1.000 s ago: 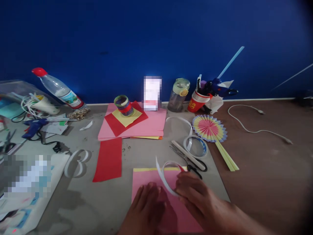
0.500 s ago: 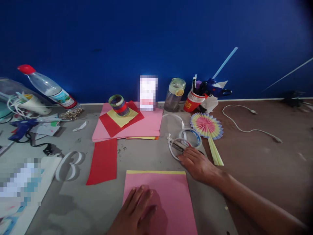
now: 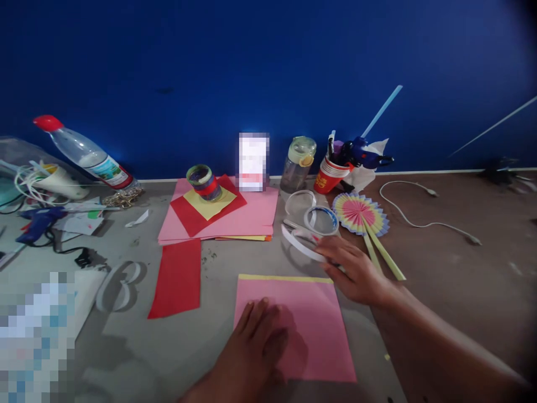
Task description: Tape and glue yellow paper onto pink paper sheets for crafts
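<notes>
My left hand (image 3: 255, 347) lies on a pink paper sheet (image 3: 323, 336), its fingers spread flat. A yellow strip shows along the sheet's far edge. To the right, my right hand (image 3: 356, 271) has its fingers closed around the handle end of what looks like scissors (image 3: 297, 228), partly hidden by the fingers. A curled white paper strip (image 3: 300, 246) passes just beside those fingertips. Just beyond lies a roll of tape (image 3: 308, 220), with another white loop (image 3: 289, 204) behind it. A pleated paper fan (image 3: 361, 212) with pale yellow handles rests right of the tape.
A red paper piece (image 3: 178, 280) lies left of the sheet. Behind it, stacked pink paper (image 3: 260, 212) bears a decorated jar (image 3: 205, 183). A lidded bottle (image 3: 297, 165) and a red paper cup (image 3: 329, 174) stand by the blue wall. A glue gun (image 3: 42, 224) lies left; a white cable (image 3: 419, 224) right.
The pink sheet has slid right and away from me under my left hand. My right hand has moved slightly right; the tape has shifted left and the fan right.
</notes>
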Demonstrator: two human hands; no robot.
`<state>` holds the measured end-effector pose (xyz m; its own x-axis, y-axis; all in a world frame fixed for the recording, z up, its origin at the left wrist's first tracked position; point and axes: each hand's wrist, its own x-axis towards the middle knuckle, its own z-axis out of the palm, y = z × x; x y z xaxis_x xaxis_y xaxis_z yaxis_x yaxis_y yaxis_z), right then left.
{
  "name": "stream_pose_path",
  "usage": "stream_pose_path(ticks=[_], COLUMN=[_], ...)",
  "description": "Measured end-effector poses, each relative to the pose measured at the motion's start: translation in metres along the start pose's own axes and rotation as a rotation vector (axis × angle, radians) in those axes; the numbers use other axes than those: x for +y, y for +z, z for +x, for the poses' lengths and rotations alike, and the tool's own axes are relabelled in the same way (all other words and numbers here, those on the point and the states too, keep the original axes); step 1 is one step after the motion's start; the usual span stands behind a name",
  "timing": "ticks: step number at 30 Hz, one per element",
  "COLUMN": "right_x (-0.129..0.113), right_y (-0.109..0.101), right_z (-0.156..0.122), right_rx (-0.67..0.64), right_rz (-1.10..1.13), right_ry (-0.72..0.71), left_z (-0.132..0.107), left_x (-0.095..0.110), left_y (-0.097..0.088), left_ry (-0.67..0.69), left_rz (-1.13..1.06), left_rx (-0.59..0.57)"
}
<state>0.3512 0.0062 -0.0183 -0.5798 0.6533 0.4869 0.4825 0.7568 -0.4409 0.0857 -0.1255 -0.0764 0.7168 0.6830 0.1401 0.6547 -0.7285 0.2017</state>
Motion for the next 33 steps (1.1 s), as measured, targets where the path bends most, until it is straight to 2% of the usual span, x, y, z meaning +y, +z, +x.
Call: stream_pose_path(ticks=[2,3,5,7,9,10,11,12,14,18,22,25,30,33], right_x=[-0.031,-0.046,-0.068,-0.081,-0.084,-0.084,-0.083,-0.081,-0.076,-0.069,-0.065,-0.062,-0.059,-0.059], right_y=[-0.009,-0.011,-0.009,-0.003,0.004,0.006,0.008,0.010,0.013,0.021,0.028,0.031,0.027,0.025], right_z=[-0.004,-0.007,-0.012,-0.017,-0.019,-0.019,-0.019,-0.018,-0.016,-0.014,-0.017,-0.019,-0.018,-0.017], right_rx=[0.018,0.013,-0.017,-0.031,-0.048,-0.068,-0.099,-0.133,-0.187,-0.228,-0.234,-0.220,-0.167,-0.128], right_rz=[0.161,0.233,0.281,0.265,0.267,0.289,0.319,0.351,0.394,0.401,0.410,0.388,0.288,0.147], right_ry=[0.131,0.140,0.072,0.037,0.040,0.040,0.031,0.013,-0.018,-0.029,-0.038,-0.050,-0.065,-0.052], left_z=[0.001,0.000,-0.004,-0.007,-0.007,-0.005,-0.001,0.004,0.016,0.041,0.052,0.053,0.050,0.048], left_x=[0.003,0.004,0.003,-0.002,-0.009,-0.013,-0.017,-0.021,-0.029,-0.047,-0.062,-0.069,-0.074,-0.077], left_y=[0.006,0.007,0.005,-0.008,-0.029,-0.040,-0.050,-0.058,-0.067,-0.067,-0.059,-0.054,-0.053,-0.058], left_ry=[-0.022,-0.026,-0.011,-0.035,-0.238,-0.436,-0.625,-0.740,-0.827,-0.838,-0.798,-0.796,-0.811,-0.804], left_rz=[0.002,-0.011,-0.099,-0.309,-0.630,-0.810,-0.958,-1.112,-1.369,-1.687,-1.850,-1.901,-1.754,-1.595], left_rx=[0.054,0.110,0.247,0.334,0.311,0.249,0.256,0.214,0.189,0.205,0.090,0.062,0.122,0.121])
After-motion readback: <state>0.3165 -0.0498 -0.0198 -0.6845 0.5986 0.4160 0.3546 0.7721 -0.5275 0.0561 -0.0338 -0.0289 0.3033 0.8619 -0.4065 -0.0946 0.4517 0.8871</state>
